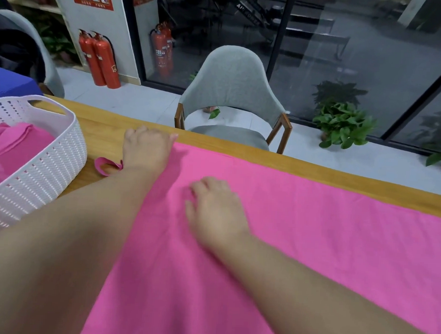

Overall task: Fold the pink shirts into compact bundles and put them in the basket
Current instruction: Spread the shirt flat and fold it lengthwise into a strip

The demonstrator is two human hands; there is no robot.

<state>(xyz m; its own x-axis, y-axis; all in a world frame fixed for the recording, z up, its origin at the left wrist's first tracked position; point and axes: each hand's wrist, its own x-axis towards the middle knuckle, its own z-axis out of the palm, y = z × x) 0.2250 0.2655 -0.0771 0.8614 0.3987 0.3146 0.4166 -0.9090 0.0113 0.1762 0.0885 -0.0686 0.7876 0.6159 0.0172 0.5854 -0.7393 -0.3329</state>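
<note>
A pink shirt [300,235] lies spread flat over most of the wooden table [241,145]. My left hand [145,150] rests on its far left corner, fingers curled down over the cloth edge. My right hand [216,208] lies flat on the shirt's middle, fingers spread and pressing the fabric. A small pink loop of the shirt [107,166] sticks out left of my left wrist. The white woven basket [48,163] stands at the left, with pink cloth [16,146] inside it.
A grey chair [233,96] stands behind the table's far edge. Red fire extinguishers [100,58] lean on the wall at the back left. Potted plants [344,124] sit on the floor by the glass wall. A blue surface [9,81] lies behind the basket.
</note>
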